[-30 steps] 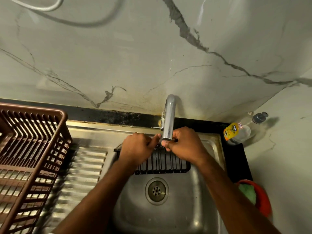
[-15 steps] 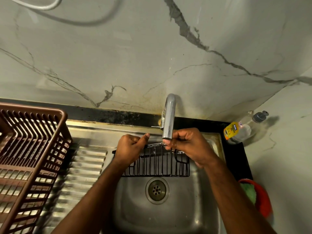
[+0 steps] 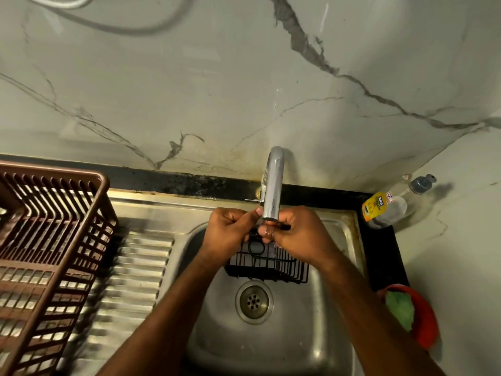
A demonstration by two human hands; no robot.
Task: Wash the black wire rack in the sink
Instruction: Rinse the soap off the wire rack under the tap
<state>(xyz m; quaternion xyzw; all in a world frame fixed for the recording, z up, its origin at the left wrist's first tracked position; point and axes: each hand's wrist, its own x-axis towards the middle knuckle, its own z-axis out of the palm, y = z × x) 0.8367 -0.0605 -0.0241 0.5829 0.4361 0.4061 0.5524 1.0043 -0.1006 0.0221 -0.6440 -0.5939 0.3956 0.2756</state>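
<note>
While both hands are bunched up right under the faucet (image 3: 272, 185), the black wire rack (image 3: 271, 263) sits tilted in the sink (image 3: 311, 335), just above the drain (image 3: 254, 301). Left hand (image 3: 227, 234) has its fingers curled around the rack's top edge, and the right hand (image 3: 295, 234) pinches the wire next to it. Brown dish basket (image 3: 51, 253) sits off to the left on the drainboard, soap bottle (image 3: 387, 206) on the counter (image 3: 385, 256) to the right.

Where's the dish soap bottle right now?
Head view, right side: the dish soap bottle lies on the black counter strip in the back corner, right of the sink, beyond the red bowl.
</note>
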